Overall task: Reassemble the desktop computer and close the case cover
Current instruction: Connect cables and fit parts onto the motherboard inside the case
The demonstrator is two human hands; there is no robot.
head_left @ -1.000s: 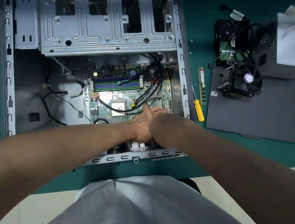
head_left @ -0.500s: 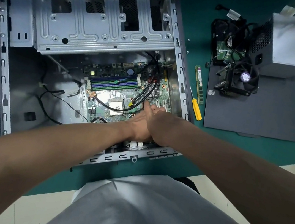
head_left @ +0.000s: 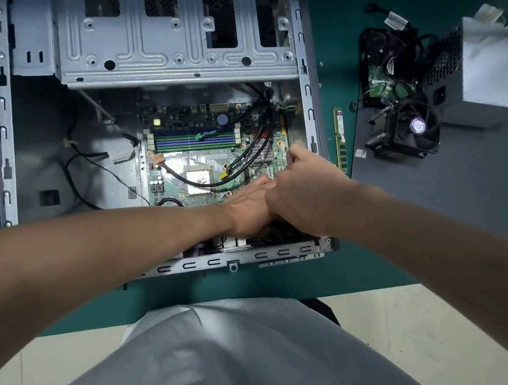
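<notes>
The open computer case [head_left: 154,52] lies flat on the green table [head_left: 344,43], with the motherboard [head_left: 205,160] inside near its right wall. Both hands are over the near right part of the board. The left hand [head_left: 249,207] lies flat, fingers pressed together. The right hand [head_left: 305,195] is curled; I cannot tell what it pinches. The cooler fan [head_left: 413,132] and power supply [head_left: 492,65] sit far right.

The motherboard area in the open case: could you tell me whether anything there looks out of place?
Yes: black cables lie loose across the motherboard, over its bare CPU socket. The cooler fan still sits outside, on the grey mat.
</notes>
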